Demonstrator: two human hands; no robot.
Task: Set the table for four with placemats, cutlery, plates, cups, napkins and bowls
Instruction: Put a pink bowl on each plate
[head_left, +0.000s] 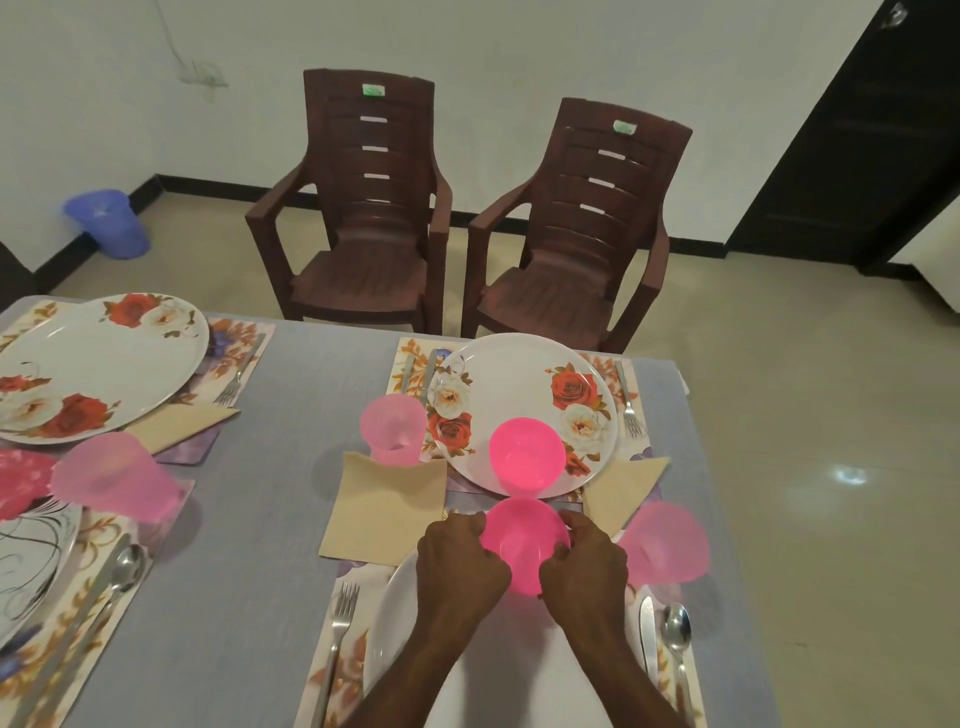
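Holding the bowl (524, 545) by its rim, the left hand (460, 564) and right hand (584, 564) each curl fingers around opposite sides, keeping it just above the far edge of the near plate (387, 618). It looks like thin, light, stiff plastic, probably slick, so that 2-sided rim grip suits it; another bowl (525, 454) already sits on the plate beyond.

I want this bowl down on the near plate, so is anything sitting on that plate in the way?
Nothing visible does. Both hands hold the pink bowl over the near plate, and the part of the plate that shows is bare.
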